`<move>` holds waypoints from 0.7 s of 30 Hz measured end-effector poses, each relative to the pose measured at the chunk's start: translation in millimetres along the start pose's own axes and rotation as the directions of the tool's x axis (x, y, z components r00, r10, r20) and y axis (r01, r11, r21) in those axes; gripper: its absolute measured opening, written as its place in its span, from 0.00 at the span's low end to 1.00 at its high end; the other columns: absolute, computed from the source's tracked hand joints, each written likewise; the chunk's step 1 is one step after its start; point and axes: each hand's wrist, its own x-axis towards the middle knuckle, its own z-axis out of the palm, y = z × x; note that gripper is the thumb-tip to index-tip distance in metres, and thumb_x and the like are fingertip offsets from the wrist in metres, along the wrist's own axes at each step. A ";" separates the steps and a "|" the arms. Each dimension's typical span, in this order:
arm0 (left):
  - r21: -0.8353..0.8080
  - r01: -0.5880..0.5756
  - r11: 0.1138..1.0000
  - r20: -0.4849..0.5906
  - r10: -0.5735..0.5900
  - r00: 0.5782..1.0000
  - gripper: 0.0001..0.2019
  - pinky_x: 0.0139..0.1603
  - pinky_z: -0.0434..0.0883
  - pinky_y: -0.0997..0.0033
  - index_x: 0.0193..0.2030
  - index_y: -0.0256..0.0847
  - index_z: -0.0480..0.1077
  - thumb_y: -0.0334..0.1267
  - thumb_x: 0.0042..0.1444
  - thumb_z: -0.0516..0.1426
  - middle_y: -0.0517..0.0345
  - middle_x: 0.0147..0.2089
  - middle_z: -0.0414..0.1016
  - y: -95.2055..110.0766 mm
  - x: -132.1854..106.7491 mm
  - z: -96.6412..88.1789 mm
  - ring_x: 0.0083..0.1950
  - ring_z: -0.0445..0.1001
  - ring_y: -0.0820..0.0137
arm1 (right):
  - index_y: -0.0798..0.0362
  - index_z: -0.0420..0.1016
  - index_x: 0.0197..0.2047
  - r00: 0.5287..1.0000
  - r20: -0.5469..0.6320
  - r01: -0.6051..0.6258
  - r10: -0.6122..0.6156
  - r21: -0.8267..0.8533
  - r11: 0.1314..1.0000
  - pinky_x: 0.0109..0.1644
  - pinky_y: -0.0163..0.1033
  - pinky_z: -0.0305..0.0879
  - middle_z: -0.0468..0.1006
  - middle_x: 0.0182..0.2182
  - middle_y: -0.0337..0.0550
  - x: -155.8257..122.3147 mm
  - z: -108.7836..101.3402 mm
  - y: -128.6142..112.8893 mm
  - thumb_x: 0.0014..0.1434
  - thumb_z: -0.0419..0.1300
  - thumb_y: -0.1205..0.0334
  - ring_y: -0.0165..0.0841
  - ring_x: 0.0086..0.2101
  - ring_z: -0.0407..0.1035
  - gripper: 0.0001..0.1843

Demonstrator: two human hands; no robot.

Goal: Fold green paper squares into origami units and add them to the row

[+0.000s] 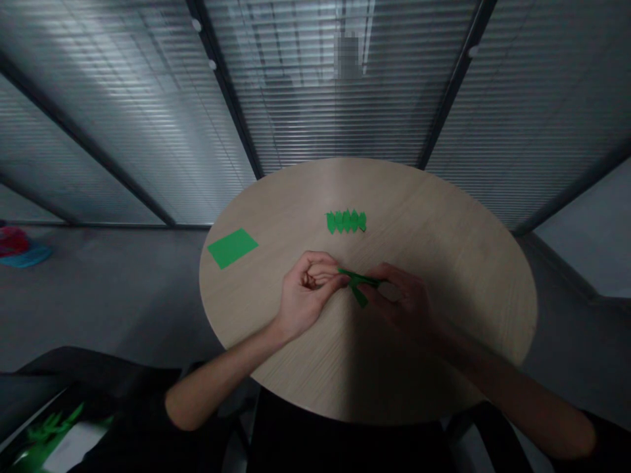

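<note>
A small folded piece of green paper (359, 284) is held between both hands over the middle of a round wooden table (444, 263). My left hand (308, 295) pinches its left end with curled fingers. My right hand (401, 302) grips its right end, fingers closed round it. Beyond the hands lies a row of joined folded green paper pieces (346, 221). A flat green paper sheet (232, 247) rests near the table's left edge.
Closed blinds behind glass panels with dark frames rise past the table. A red and blue object (20, 248) sits on the floor at the far left. A dark surface with a screen showing green shapes (54, 427) is at the bottom left.
</note>
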 end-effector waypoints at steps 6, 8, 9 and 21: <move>0.083 0.029 0.996 0.017 -0.031 0.999 0.08 0.34 0.82 0.74 0.39 0.38 0.75 0.35 0.55 0.68 0.56 0.30 0.82 1.6 0.8 -2.0 0.31 0.83 0.70 | 0.50 0.76 0.35 0.999 0.010 -0.030 0.030 0.008 1.000 0.36 0.37 0.70 0.79 0.28 0.38 -0.7 -0.3 0.6 0.64 0.64 0.62 0.31 0.29 0.73 0.05; 0.111 0.038 0.993 0.015 -0.039 0.999 0.07 0.34 0.83 0.72 0.38 0.38 0.76 0.36 0.55 0.68 0.55 0.30 0.83 1.6 0.9 -2.8 0.31 0.83 0.69 | 0.50 0.75 0.35 0.999 0.021 -0.039 0.038 0.012 0.999 0.36 0.37 0.70 0.79 0.28 0.38 -0.7 -0.4 0.5 0.64 0.64 0.62 0.31 0.29 0.73 0.05; 0.121 0.036 0.992 0.018 -0.039 0.999 0.07 0.34 0.83 0.72 0.38 0.38 0.76 0.36 0.55 0.68 0.55 0.30 0.83 1.7 1.0 -3.0 0.31 0.83 0.69 | 0.50 0.75 0.35 0.999 0.024 -0.037 0.036 0.013 0.999 0.35 0.37 0.70 0.78 0.28 0.38 -0.7 -0.4 0.5 0.64 0.64 0.62 0.31 0.29 0.73 0.05; 0.145 0.005 0.989 0.036 -0.011 0.999 0.07 0.30 0.80 0.76 0.33 0.38 0.76 0.37 0.55 0.68 0.56 0.28 0.81 0.1 -0.5 -0.3 0.28 0.80 0.72 | 0.51 0.75 0.36 0.998 0.059 -0.031 0.031 0.006 0.999 0.34 0.36 0.67 0.77 0.29 0.39 -0.6 0.7 3.8 0.63 0.64 0.61 0.31 0.29 0.71 0.04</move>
